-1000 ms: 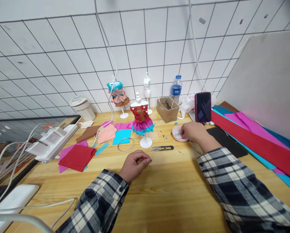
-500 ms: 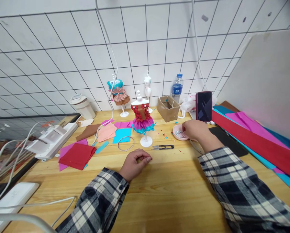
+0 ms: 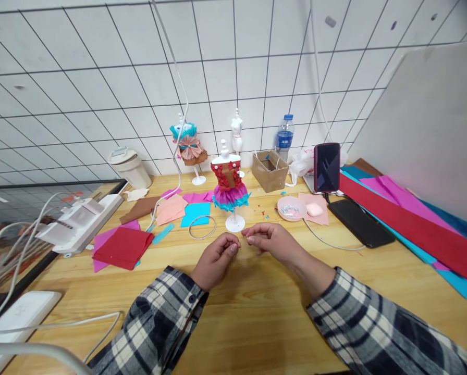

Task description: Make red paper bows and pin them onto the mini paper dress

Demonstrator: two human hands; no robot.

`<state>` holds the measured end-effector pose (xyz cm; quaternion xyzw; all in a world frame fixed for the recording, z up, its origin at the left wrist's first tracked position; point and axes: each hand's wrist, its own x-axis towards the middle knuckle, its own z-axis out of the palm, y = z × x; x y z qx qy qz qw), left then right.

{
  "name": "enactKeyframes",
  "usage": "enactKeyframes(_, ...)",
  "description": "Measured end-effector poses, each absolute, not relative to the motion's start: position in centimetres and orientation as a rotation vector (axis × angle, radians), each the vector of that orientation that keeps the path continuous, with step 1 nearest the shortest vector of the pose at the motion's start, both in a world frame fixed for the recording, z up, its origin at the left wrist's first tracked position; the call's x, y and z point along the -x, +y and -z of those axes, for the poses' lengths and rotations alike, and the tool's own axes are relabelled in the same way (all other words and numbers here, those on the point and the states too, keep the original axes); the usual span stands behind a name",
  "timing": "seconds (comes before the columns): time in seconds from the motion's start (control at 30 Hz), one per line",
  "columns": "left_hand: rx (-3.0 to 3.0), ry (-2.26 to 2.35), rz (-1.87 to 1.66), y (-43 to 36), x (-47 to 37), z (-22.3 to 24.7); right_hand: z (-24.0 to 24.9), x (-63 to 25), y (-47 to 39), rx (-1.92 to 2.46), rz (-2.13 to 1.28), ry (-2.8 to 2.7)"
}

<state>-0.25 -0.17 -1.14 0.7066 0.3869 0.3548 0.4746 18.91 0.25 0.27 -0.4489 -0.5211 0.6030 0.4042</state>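
Loosely curled fingers (image 3: 230, 250), ruffled skirt (image 3: 230, 197), round dish (image 3: 290, 218)

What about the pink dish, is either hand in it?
No, the left hand and right hand are close together in front of the dressed mannequin, apart from the dish.

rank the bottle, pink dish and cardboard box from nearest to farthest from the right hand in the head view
1. Pink dish: just beyond the right hand, slightly to its right.
2. Cardboard box: farther back, beyond the dish.
3. Bottle: farthest, behind the box's right side.
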Motion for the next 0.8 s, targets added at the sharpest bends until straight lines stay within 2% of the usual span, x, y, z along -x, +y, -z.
enactKeyframes(0.2, -1.873, 0.969, -0.855, -0.30, 0.28, 0.82, 0.43, -18.21, -0.22, 1.104, -1.744, -1.092)
enactKeyframes(0.8, -2.013, 1.039, -0.797, -0.06, 0.12, 1.09, 0.25, -17.83, -0.38, 1.179, -1.650, -1.141)
